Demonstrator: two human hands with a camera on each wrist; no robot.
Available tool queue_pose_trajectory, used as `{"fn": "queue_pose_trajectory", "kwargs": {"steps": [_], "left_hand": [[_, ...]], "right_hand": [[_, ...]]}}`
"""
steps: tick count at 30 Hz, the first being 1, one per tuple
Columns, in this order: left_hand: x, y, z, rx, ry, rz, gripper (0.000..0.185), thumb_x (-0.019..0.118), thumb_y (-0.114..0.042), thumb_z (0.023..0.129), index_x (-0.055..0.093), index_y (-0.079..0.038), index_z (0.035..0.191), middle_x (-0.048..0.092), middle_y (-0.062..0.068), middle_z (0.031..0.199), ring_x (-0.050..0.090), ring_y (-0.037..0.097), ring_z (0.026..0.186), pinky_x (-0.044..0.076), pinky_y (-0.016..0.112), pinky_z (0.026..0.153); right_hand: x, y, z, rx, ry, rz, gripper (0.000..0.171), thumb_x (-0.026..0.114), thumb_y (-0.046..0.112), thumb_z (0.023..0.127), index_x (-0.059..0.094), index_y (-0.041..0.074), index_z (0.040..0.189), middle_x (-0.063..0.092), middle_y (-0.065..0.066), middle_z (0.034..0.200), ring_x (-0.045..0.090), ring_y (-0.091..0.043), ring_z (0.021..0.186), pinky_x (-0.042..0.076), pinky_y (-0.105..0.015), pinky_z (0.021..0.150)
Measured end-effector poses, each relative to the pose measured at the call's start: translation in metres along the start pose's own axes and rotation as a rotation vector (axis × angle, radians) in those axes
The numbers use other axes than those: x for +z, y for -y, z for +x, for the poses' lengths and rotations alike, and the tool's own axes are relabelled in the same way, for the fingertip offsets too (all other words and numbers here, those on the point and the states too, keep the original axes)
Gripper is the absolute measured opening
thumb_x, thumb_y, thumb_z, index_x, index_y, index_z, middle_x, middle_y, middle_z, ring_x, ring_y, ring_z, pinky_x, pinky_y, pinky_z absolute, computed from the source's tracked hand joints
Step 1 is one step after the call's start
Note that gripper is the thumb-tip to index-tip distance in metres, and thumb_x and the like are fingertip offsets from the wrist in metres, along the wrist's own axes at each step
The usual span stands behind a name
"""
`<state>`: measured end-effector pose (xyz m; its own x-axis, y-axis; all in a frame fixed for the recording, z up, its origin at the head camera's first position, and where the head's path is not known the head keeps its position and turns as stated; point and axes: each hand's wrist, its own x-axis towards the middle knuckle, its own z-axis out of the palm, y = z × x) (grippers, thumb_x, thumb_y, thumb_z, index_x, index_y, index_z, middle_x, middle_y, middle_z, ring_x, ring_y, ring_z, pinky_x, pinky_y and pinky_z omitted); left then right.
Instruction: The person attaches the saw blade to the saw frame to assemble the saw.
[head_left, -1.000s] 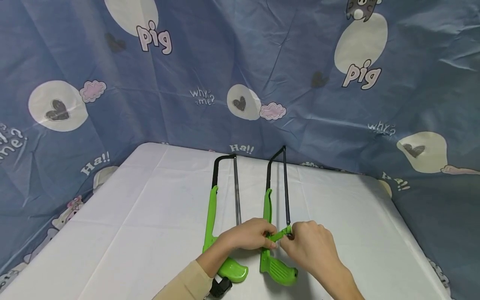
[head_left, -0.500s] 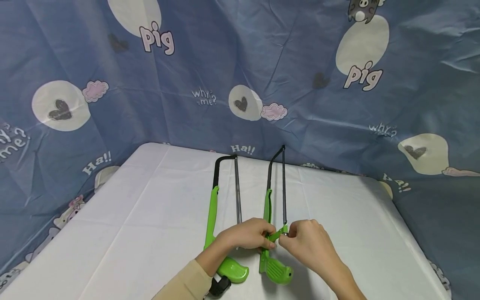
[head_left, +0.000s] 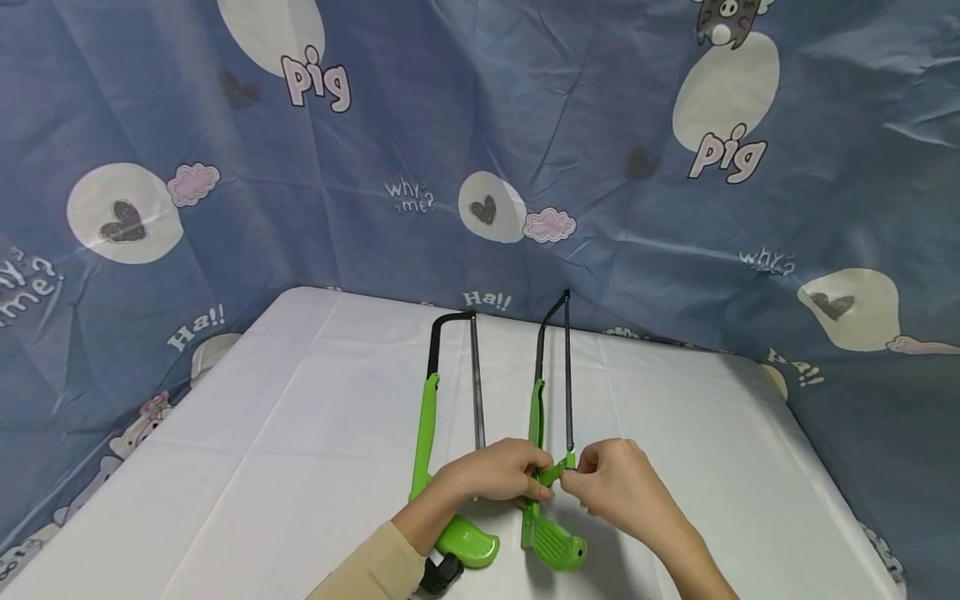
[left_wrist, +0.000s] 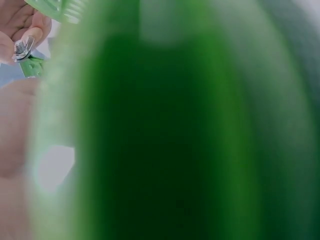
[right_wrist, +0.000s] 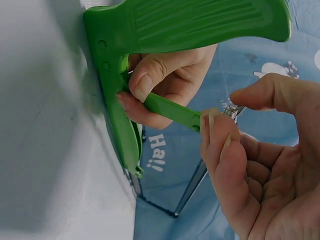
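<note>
A hacksaw with a green handle (head_left: pixel 558 548) and black front frame stands with its back edge on the white table, its blade (head_left: pixel 568 375) on the right side. My left hand (head_left: pixel 498 471) pinches the green arm (right_wrist: pixel 172 110) that joins the frame to the blade's near end. At that arm's tip, a metal wing nut (right_wrist: pixel 233 111) sits between the thumb and fingers of my right hand (head_left: pixel 618 487). The left wrist view is mostly blurred green, with the wing nut (left_wrist: pixel 22 50) and fingertips at its upper left.
A second green hacksaw (head_left: pixel 425 425) lies to the left, under my left forearm. Near its handle is a black object (head_left: pixel 441 575), partly hidden by the sleeve. Behind the table (head_left: pixel 300 433) hangs a blue printed cloth (head_left: pixel 375 142).
The right hacksaw's blade end and handle have swung slightly left, mostly in the first half second. My right fingers have shifted a little at the wing nut; my left hand stays in place.
</note>
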<state>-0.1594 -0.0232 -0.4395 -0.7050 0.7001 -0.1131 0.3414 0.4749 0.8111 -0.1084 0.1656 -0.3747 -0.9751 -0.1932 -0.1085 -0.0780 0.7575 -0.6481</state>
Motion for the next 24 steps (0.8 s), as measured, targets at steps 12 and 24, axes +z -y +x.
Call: {"fn": "queue_pose_trajectory", "kwargs": {"steps": [12, 24], "left_hand": [[0.001, -0.002, -0.001, -0.007, 0.002, -0.013, 0.028, 0.072, -0.016, 0.090, 0.054, -0.013, 0.069, 0.052, -0.004, 0.059, 0.049, 0.005, 0.051, 0.038, 0.019, 0.053], [0.000, 0.001, 0.001, -0.007, 0.009, 0.001, 0.028, 0.072, -0.017, 0.091, 0.053, -0.015, 0.070, 0.053, -0.004, 0.059, 0.050, 0.005, 0.052, 0.039, 0.019, 0.054]], "right_hand": [[-0.001, -0.015, 0.010, 0.014, 0.153, 0.282, 0.020, 0.063, 0.009, 0.077, 0.055, 0.005, 0.059, 0.059, -0.004, 0.050, 0.061, -0.021, 0.047, 0.054, -0.039, 0.050], [-0.005, -0.024, 0.018, -0.009, 0.292, 0.424, 0.017, 0.060, 0.012, 0.079, 0.057, 0.004, 0.063, 0.064, -0.007, 0.058, 0.062, -0.021, 0.050, 0.056, -0.043, 0.054]]}}
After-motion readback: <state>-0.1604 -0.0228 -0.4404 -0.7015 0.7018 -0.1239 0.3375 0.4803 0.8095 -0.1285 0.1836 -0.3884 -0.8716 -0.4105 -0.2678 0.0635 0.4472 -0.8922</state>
